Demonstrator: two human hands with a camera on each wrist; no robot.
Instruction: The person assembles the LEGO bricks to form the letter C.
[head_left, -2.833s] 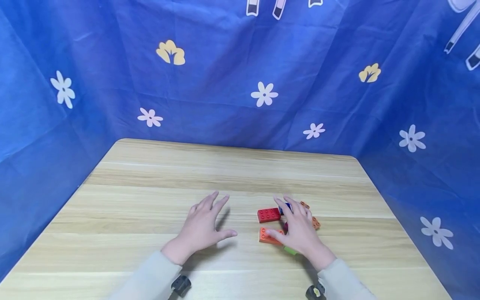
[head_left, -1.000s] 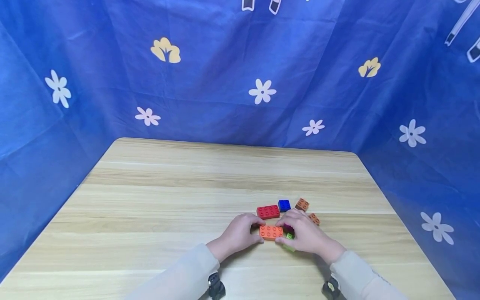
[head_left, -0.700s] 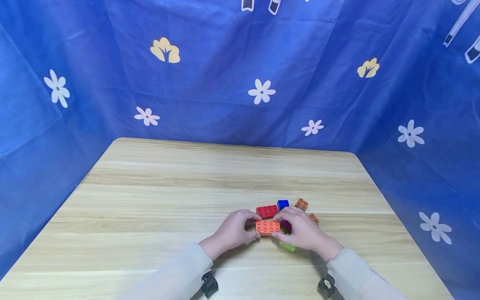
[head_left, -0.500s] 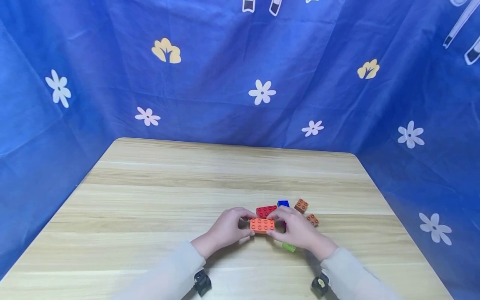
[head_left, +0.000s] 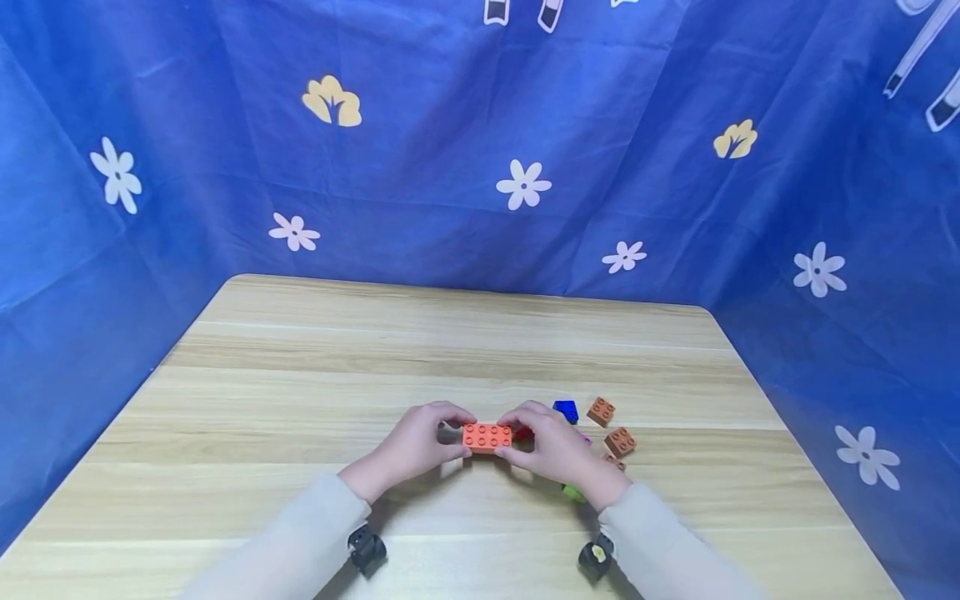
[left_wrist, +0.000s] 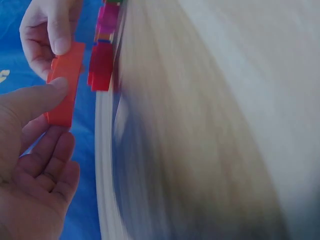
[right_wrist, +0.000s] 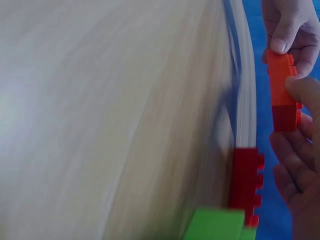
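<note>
An orange building brick (head_left: 487,437) with two rows of studs is held between both hands, lifted off the table. My left hand (head_left: 414,443) pinches its left end with thumb and fingers. At the other end, my right hand (head_left: 551,446) pinches it the same way. In the left wrist view the orange brick (left_wrist: 67,82) has a thumb at each end. Behind the right hand lies a red brick (head_left: 523,433), mostly hidden in the head view; the right wrist view shows more of the red brick (right_wrist: 245,185).
Right of the hands lie a blue brick (head_left: 566,410), a light green brick (head_left: 573,493), a mostly hidden magenta brick (head_left: 587,440) and brown bricks, including one (head_left: 602,411) at the back. The wooden table (head_left: 337,358) meets a blue patterned cloth (head_left: 420,233) behind.
Both hands came together on the orange brick, raised it from among the other bricks and moved it left. More of the brown bricks now shows.
</note>
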